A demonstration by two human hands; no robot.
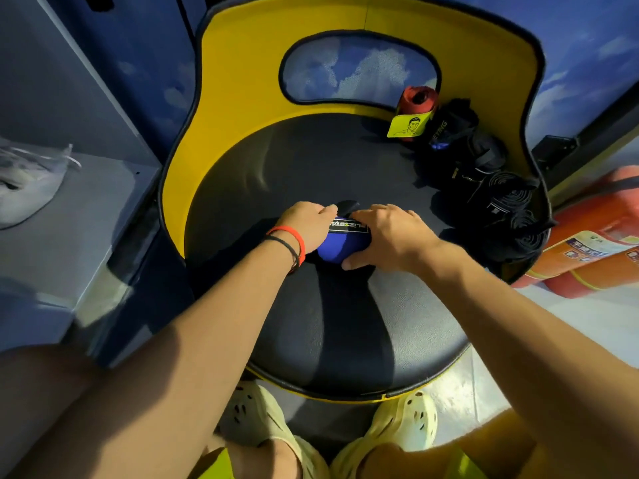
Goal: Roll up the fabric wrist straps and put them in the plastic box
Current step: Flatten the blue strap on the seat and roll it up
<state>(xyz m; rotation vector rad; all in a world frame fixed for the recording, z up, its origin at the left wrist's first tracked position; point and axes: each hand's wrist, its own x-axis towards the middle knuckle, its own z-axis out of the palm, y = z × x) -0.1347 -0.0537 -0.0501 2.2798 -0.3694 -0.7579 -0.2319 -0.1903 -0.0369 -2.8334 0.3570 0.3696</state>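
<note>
A blue fabric wrist strap (342,245) with a black label lies rolled in the middle of a round black seat (332,326). My left hand (309,224) grips its left end and my right hand (387,236) grips its right end, both fingers curled over the roll. A red rolled strap with a yellow tag (416,105) stands at the back right of the seat. Beside it lie several black straps (484,174), some rolled, some loose. No plastic box is in view.
The seat has a tall yellow backrest (242,84) with an oval cut-out. A grey shelf unit (69,202) with a clear plastic bag (27,184) stands at the left. An orange fire extinguisher (594,243) lies on the floor at the right. My feet in pale clogs (404,423) are below the seat.
</note>
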